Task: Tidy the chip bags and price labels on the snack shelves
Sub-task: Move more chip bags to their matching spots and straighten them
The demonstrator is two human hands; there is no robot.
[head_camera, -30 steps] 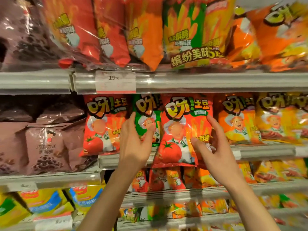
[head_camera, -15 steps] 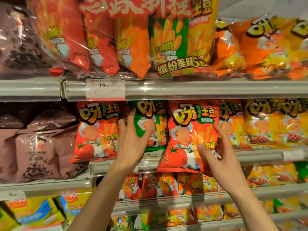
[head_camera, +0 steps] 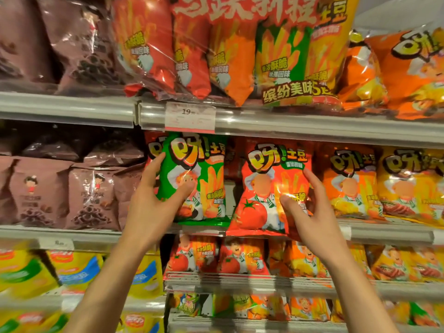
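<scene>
Supermarket snack shelves are filling the whole view, tiered rails running across with bags packed above and below. Nearest, two bare forearms are reaching up from the bottom edge. The left hand (head_camera: 153,203) is gripping the green bag (head_camera: 192,179), thumb pressing its front and fingers curling round its left edge; the bag is standing on the middle shelf (head_camera: 384,233), overlapping a red bag behind it. The right hand (head_camera: 305,210) is pinching the red tomato bag (head_camera: 262,191) just beside it, thumb on the front, fingers wrapping the right edge, the bag's foot hanging a little over the rail.

Both bags are looking puffed with air, so they are likely light, soft and crackly, with glossy film that may slip and contents that would crush under a hard squeeze. Holding by the side seams or top crimp, as now, seems the safest.

Further right, orange and yellow bags are lining the same shelf; brown bags (head_camera: 91,195) are sitting to the left. Above, a price label (head_camera: 189,116) is reading "19", smaller digits blurred. Behind it, a clear multipack (head_camera: 264,56) is showing "缤纷美味" and "香浓酥脆". The small bags are carrying "呀!土豆".
</scene>
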